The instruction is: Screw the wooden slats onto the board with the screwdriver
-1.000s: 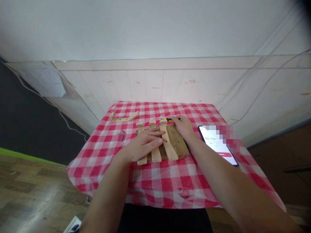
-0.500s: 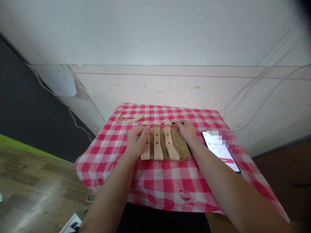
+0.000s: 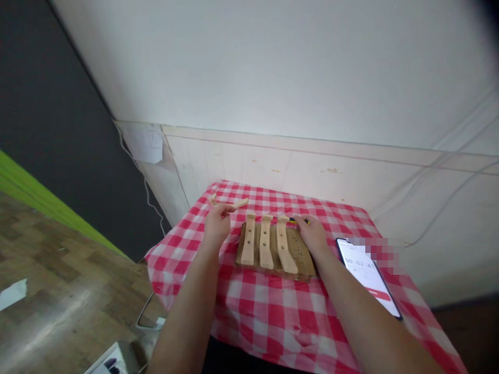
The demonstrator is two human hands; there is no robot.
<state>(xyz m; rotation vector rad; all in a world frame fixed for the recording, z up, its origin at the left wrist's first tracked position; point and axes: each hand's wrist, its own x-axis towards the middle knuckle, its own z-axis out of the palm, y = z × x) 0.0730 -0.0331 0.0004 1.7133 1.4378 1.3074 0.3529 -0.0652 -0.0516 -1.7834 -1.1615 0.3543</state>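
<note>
Tablecloth [image 3: 265, 317]: red and white checks, spread under all that we handle; it looks thin and creased, so we judge that it could shift a little under pushing.
Phone [image 3: 366, 280]: flat on the tablecloth at our right, lit and showing a count of time.
Brown board [image 3: 306, 259]: in the middle, its right part bare and marked with small dark spots; we suppose it is stiff, and best held by the edges.
Three curved pieces [image 3: 266, 252]: pale, side by side upon the brown board, with gaps between; if they are loose, which we cannot tell, their smooth faces may slip.
Right hand [image 3: 312, 234]: at the far right corner of the brown board, with fingers closed round a black and yellow tool [image 3: 291, 220].
Left hand [image 3: 218, 223]: fingers at the middle of the fourth curved piece; whether they press firmly on it, we cannot tell.
Fourth curved piece [image 3: 240, 203]: beyond the brown board and to its left; probably light, stiff and rather smooth, so the thick middle seems to us the surest hold.
Wall [image 3: 241, 163]: pale panels behind, with a paper sheet [image 3: 148, 145] at the left.
</note>
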